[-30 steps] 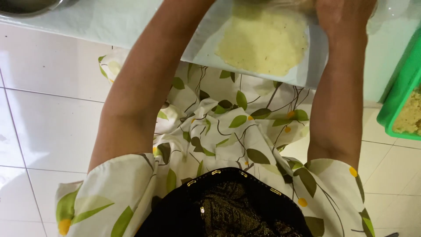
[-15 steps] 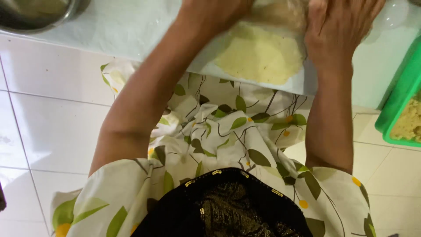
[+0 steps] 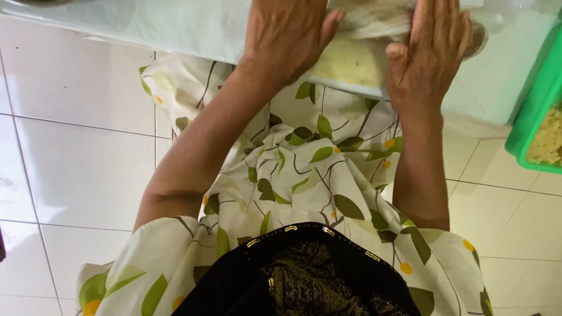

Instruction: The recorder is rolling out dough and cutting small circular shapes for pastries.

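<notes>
**Q:** White floor tiles (image 3: 76,169) lie below you; what is on the pale green table (image 3: 175,23)?

**A:** Your left hand (image 3: 287,41) and right hand (image 3: 433,52) press flat, fingers together, on a pale rolling pin (image 3: 372,20) wrapped in thin dough. Its long axis runs left to right across the table edge. A flattened yellowish dough sheet (image 3: 345,64) lies just beneath it.

**Q:** Any containers?

**A:** Your right side has a green plastic tray (image 3: 535,111) holding crumbly yellow filling (image 3: 550,140).

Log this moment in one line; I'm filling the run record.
left hand: flat on roller | right hand: flat on roller | roller: over yellow dough
</notes>
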